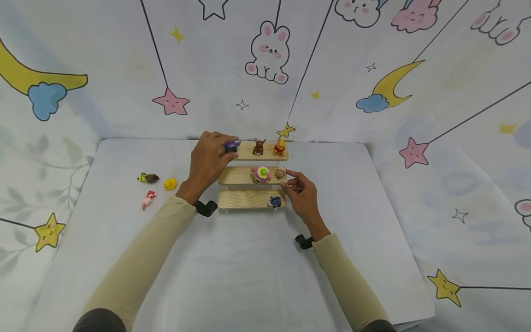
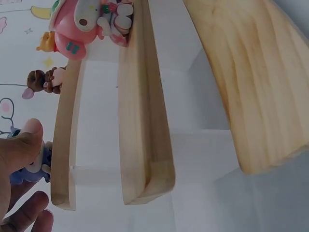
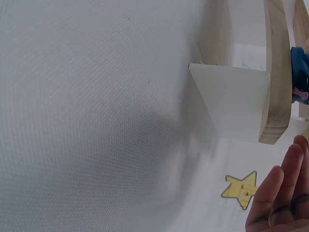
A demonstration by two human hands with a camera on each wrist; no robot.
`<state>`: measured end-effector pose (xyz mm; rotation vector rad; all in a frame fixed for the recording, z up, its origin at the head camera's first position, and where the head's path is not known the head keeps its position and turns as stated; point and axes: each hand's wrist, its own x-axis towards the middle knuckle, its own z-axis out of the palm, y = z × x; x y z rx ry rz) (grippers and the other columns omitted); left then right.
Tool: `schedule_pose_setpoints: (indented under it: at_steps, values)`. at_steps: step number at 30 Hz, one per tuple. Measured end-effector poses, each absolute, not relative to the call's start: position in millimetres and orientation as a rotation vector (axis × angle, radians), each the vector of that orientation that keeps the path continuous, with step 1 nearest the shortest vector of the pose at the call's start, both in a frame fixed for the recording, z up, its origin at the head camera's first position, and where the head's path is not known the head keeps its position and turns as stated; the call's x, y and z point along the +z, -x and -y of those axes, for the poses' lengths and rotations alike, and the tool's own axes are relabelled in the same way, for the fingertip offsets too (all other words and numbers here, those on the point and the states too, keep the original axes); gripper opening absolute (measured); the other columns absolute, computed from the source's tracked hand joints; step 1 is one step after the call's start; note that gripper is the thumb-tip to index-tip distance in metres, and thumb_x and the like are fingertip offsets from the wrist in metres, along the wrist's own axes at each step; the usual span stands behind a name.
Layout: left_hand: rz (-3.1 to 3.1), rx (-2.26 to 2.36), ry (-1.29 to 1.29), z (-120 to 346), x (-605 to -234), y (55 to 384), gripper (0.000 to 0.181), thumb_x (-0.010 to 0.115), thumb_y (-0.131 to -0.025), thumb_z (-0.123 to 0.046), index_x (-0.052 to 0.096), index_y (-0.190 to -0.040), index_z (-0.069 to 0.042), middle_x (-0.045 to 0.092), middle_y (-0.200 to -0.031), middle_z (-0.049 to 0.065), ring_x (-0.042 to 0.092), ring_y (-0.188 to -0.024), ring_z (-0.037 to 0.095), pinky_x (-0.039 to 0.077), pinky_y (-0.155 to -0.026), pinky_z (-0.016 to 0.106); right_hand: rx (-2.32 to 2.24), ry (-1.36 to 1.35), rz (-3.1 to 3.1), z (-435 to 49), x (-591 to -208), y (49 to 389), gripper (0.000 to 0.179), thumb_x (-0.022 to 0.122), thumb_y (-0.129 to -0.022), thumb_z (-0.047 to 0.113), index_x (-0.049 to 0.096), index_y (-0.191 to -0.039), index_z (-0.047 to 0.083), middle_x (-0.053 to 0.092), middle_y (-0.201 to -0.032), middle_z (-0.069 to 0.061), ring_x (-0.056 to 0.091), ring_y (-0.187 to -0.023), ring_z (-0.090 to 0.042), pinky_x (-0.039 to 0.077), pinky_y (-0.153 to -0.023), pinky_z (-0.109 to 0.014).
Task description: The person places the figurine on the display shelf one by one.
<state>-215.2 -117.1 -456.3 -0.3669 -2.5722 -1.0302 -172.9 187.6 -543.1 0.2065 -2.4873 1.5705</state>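
A three-step wooden display stand point(image 1: 244, 199) carries small toy figurines. At the left end of its top step, my left hand point(image 1: 210, 154) pinches a blue-purple figurine point(image 2: 36, 162), the thumb across its front. My right hand point(image 1: 302, 193) is at the right end of the middle step, thumb and index fingertips right at its edge; the other fingers show nearly straight in the right wrist view. Close to that index finger sits a small pale-faced figurine point(image 1: 280, 172), with a pink figurine point(image 1: 260, 174) beside it. A blue figurine point(image 1: 274, 201) stands on the bottom step's right end.
Farther along the top step are a brown figurine point(image 1: 258, 147) and a yellow bear in red point(image 1: 280, 148). Left of the stand, a yellow duck point(image 1: 170, 184), a brown-and-yellow figurine point(image 1: 148, 178) and a red-and-pink one point(image 1: 149, 200) lie on the white-covered table point(image 1: 232, 276). A cartoon-printed cloth hangs behind.
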Motion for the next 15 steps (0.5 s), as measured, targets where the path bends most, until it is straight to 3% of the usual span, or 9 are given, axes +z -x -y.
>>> schedule_pose_setpoints:
  at_steps: [7, 15]
  values:
    - [2.502, -1.048, 0.367, 128.7, -461.7, 208.4, 0.063, 0.092, -0.085, -0.03, 0.069, -0.143, -0.02, 0.069, -0.14, 0.01, 0.059, -0.118, 0.032, 0.055, -0.098, 0.051, 1.572, -0.218, 2.493, -189.0, -543.2, 173.2, 0.04, 0.08, -0.097, 0.02, 0.072, -0.136, 0.024, 0.075, -0.098, -0.01, 0.059, -0.078, -0.015, 0.045, -0.065, -0.022]
    - [2.476, -1.009, 0.29, 166.2, -465.2, 198.2, 0.063, 0.093, -0.084, -0.028, 0.069, -0.142, -0.017, 0.069, -0.137, 0.014, 0.058, -0.112, 0.033, 0.051, -0.091, 0.049, 1.599, -0.212, 2.484, -188.0, -542.2, 172.6, 0.039, 0.08, -0.097, 0.018, 0.072, -0.136, 0.021, 0.076, -0.098, -0.011, 0.057, -0.078, -0.014, 0.044, -0.065, -0.021]
